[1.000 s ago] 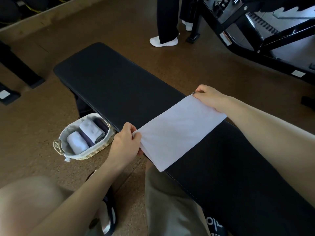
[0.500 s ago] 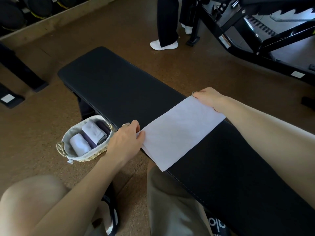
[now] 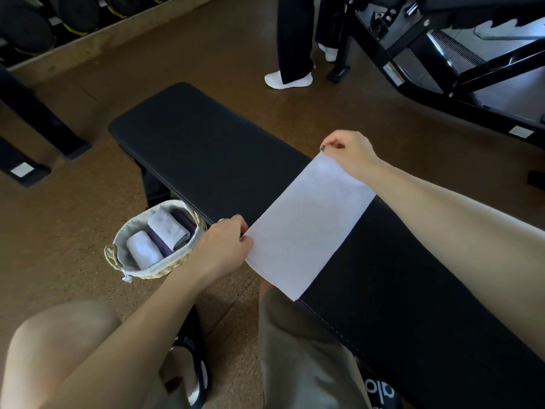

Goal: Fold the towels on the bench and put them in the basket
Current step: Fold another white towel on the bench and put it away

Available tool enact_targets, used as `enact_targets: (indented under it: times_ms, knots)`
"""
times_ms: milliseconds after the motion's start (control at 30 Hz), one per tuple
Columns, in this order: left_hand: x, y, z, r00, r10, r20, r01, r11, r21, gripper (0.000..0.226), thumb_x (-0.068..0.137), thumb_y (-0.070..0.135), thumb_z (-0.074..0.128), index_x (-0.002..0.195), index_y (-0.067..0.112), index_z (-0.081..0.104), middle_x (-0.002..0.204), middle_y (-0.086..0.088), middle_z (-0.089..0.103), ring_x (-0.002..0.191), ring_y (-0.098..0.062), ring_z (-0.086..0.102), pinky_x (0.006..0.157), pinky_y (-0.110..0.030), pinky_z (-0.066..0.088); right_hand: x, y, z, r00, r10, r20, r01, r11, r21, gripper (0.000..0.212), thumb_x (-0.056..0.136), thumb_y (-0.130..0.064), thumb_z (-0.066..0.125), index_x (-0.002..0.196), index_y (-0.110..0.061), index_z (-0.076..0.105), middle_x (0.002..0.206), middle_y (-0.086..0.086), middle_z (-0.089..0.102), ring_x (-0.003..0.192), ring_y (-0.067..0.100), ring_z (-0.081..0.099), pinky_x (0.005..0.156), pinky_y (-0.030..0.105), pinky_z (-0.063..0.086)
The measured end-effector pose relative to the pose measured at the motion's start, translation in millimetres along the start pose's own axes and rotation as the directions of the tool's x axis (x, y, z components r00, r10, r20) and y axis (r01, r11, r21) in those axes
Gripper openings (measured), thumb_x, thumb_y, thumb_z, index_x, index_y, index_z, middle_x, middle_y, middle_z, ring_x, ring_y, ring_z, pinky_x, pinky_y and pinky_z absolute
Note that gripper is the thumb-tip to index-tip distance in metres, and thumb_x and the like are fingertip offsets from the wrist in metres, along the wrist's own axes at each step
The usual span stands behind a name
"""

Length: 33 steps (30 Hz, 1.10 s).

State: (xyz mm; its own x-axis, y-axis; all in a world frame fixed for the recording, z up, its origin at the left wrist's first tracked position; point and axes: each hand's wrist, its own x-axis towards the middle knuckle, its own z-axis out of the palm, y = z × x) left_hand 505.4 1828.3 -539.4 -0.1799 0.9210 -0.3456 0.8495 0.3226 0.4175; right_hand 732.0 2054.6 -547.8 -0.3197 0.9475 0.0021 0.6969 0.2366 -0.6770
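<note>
Since a moment ago the right hand (image 3: 349, 154) has lifted its far corner of the flat white rectangular towel (image 3: 306, 228) off the black padded bench (image 3: 206, 154), fingers pinching it. The left hand (image 3: 227, 246) pinches the near corner at the bench's edge, just beside the woven lined basket (image 3: 118, 255) of rolled towels on the floor.

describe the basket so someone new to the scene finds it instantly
Start at the long black bench and drop to the brown floor beside its near edge, left of the left hand. The basket is small, woven and cloth-lined, the only container, holding rolled white and dark towels.
</note>
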Motion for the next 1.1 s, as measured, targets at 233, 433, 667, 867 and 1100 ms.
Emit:
enact_targets:
  times_ms: [233,433,667,867,1100]
  knots:
    - [-15,-25,2,0.975,-0.125,0.181,0.176,0.939,-0.297,0.006,0.099,0.021,0.052,0.095,0.018,0.054,0.09,-0.007,0.067,0.073,-0.021,0.072,0.075,-0.045,0.063,11,-27,39,0.993,-0.115,0.039,0.119,0.984,-0.131,0.015,0.103,-0.019,0.056,0.109,-0.014,0.069,0.098,0.002,0.069,0.09,0.017,0.066,0.082,0.036,0.061]
    - [-23,-31,1,0.969,-0.128,0.209,0.202,0.901,-0.384,0.01,0.099,0.022,0.058,0.1,0.025,0.048,0.088,-0.006,0.071,0.074,-0.02,0.072,0.074,-0.045,0.063,-43,-62,55,0.941,-0.321,-0.107,0.264,0.894,-0.362,0.033,0.101,-0.021,0.055,0.134,-0.016,0.057,0.129,0.008,0.061,0.119,0.028,0.057,0.1,0.042,0.045]
    - [-30,-23,-8,0.979,0.016,0.202,0.05,0.946,-0.319,0.015,0.102,0.017,0.045,0.101,0.031,0.041,0.091,-0.008,0.062,0.076,-0.024,0.067,0.075,-0.054,0.059,-238,-58,51,0.934,-0.356,0.025,0.357,0.932,-0.064,0.034,0.078,-0.019,0.056,0.112,-0.016,0.06,0.111,-0.006,0.058,0.103,0.017,0.055,0.091,0.037,0.046]
    - [-42,-10,-11,0.966,0.006,0.257,0.084,0.937,-0.34,0.024,0.103,0.008,0.037,0.097,0.02,0.056,0.094,-0.007,0.058,0.079,-0.022,0.063,0.074,-0.034,0.058,-286,-36,88,0.937,-0.331,0.109,0.346,0.854,-0.389,0.065,0.08,-0.019,0.072,0.141,-0.019,0.049,0.141,-0.001,0.051,0.136,0.021,0.046,0.121,0.047,0.031]
    - [-58,-5,-21,0.952,-0.006,0.306,0.168,0.845,-0.507,0.03,0.087,-0.006,0.052,0.106,0.014,0.063,0.091,-0.012,0.064,0.08,-0.021,0.064,0.077,-0.035,0.06,-287,-27,92,0.885,-0.453,-0.107,0.383,0.84,-0.385,0.024,0.095,-0.014,0.056,0.115,-0.016,0.069,0.12,-0.001,0.068,0.116,0.018,0.062,0.115,0.039,0.039]
